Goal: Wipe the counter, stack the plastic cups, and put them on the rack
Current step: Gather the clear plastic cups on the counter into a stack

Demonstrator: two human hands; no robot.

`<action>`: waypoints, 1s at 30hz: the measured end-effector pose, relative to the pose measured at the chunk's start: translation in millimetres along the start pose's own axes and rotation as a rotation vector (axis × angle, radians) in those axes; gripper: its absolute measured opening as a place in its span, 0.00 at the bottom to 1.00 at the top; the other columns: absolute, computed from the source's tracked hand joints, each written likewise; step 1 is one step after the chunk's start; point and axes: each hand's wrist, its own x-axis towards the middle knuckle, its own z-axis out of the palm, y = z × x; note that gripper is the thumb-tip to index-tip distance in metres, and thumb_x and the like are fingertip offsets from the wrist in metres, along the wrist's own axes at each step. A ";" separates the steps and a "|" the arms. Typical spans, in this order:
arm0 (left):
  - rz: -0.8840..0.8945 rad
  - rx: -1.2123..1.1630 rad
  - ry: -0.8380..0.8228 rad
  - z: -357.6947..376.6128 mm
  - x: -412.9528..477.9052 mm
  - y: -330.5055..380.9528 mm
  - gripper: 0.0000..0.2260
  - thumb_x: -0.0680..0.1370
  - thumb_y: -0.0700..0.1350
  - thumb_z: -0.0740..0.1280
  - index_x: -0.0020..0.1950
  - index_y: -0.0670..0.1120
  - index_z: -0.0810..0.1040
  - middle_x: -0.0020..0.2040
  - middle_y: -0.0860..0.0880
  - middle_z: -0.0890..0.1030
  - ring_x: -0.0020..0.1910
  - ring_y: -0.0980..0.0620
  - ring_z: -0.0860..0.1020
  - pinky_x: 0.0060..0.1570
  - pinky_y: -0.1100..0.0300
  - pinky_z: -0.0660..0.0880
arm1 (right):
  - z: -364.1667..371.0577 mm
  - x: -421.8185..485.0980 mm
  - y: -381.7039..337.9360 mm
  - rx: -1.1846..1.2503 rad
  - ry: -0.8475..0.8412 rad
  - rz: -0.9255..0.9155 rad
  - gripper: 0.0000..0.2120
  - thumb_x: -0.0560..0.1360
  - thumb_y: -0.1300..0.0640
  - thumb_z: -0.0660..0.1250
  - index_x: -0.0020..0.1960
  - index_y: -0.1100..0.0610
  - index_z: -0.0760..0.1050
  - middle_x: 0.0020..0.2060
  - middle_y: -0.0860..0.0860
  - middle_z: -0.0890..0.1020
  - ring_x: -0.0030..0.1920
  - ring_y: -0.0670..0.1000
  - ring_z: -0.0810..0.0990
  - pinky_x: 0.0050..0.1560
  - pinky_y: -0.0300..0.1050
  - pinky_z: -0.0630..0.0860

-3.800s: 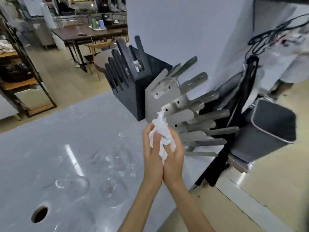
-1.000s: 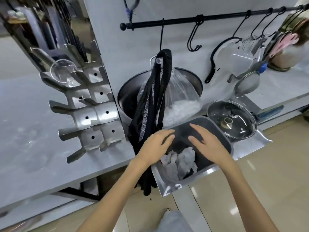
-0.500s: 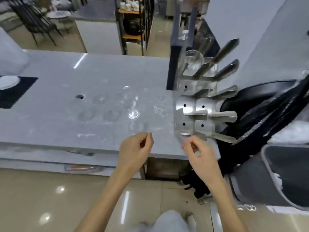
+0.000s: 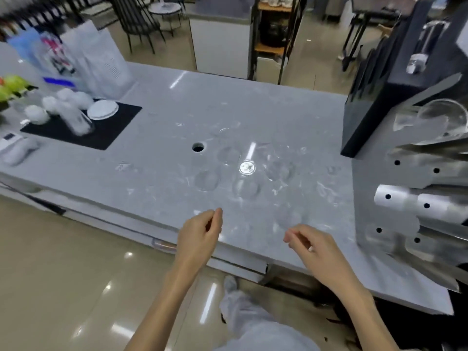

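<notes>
Both hands are over the near edge of the grey counter

Left hand: fingers loosely curled, thumb and forefinger close together, nothing in it

Right hand: same loose curl, also empty

Clear plastic cups stand scattered mid-counter, each on its own, well ahead of the hands. They're transparent and blurred, so the exact count is unclear, five or so. The glinting cup in the middle of the group catches a bright reflection

The group sits between the round hole in the counter and the steel peg rack at the right end. A clear cup on the rack sits among the upper pegs. The black peg rack stands just behind the steel one

Far left on the counter: black mat carrying a white plate and some white crockery, too blurred to tell apart. A white bag stands behind the mat
</notes>
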 end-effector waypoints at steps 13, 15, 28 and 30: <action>0.018 0.066 -0.137 -24.2 167.0 -72.4 0.17 0.80 0.36 0.64 0.70 0.42 0.73 0.64 0.47 0.74 0.64 0.48 0.73 0.66 0.56 0.70 | 74.4 182.5 -60.7 0.015 0.045 0.021 0.09 0.80 0.57 0.66 0.56 0.46 0.81 0.46 0.39 0.81 0.43 0.42 0.79 0.44 0.30 0.72; -0.029 0.063 -0.154 -19.2 187.7 -84.8 0.22 0.78 0.32 0.64 0.72 0.41 0.69 0.67 0.44 0.70 0.68 0.46 0.68 0.66 0.60 0.64 | 102.2 213.1 -67.8 -0.014 -0.006 0.044 0.17 0.79 0.60 0.67 0.67 0.49 0.76 0.57 0.45 0.80 0.50 0.44 0.79 0.53 0.36 0.71; 0.079 -0.102 -0.704 -28.8 264.7 -167.3 0.23 0.78 0.30 0.61 0.64 0.54 0.68 0.61 0.53 0.73 0.59 0.48 0.77 0.58 0.49 0.79 | 234.9 265.0 -82.8 0.058 0.310 0.225 0.37 0.72 0.56 0.75 0.73 0.37 0.60 0.72 0.44 0.68 0.69 0.48 0.69 0.70 0.49 0.67; 0.125 -0.098 -0.760 -33.8 265.3 -177.1 0.26 0.77 0.29 0.60 0.63 0.59 0.69 0.61 0.56 0.74 0.60 0.53 0.77 0.60 0.53 0.77 | 243.1 255.6 -85.9 0.065 0.346 0.230 0.40 0.71 0.55 0.75 0.70 0.29 0.56 0.71 0.41 0.68 0.69 0.46 0.68 0.70 0.47 0.68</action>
